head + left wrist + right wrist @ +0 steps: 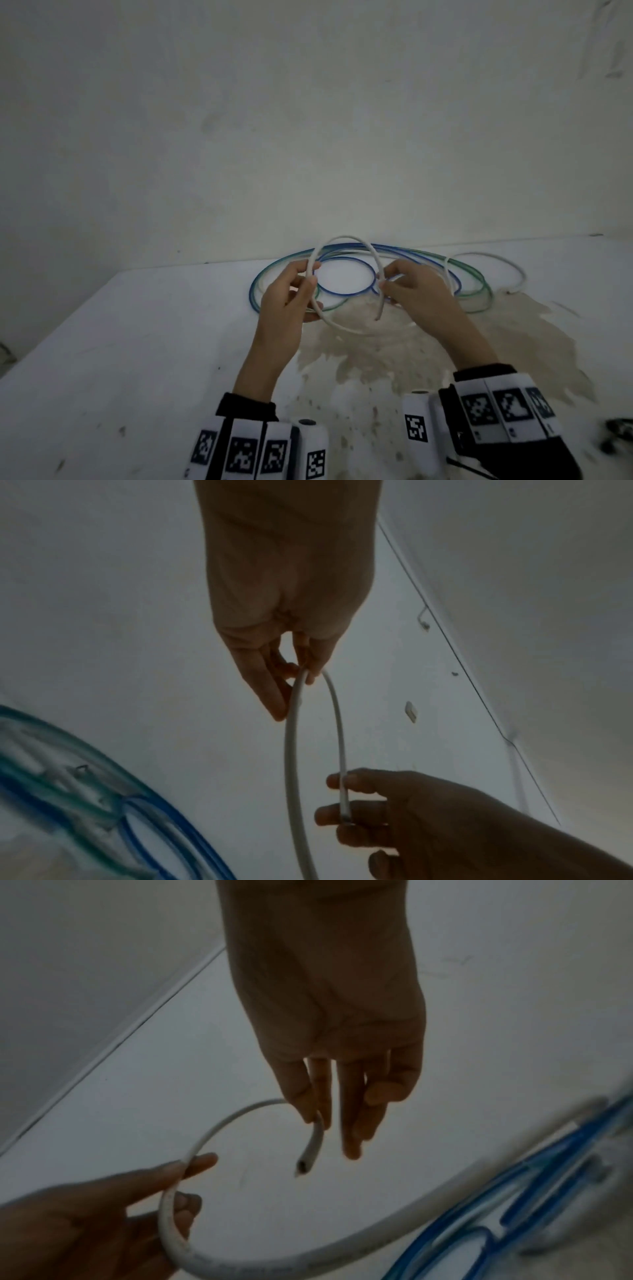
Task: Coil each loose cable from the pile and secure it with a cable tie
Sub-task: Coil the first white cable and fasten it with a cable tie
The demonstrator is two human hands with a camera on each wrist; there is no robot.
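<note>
Above the table (pixel 137 342), both hands pinching white cable (pixel 346 237), its print unreadable

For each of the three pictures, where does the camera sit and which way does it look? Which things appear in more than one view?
Head: on the head, looking forward and down at the table; both forearms, left hand and right hand holding the white cable.
Left wrist: along the left hand to its fingers; right hand opposite.
Right wrist: along the right hand; left hand opposite.
Shared: white cable, blue cable.
</note>
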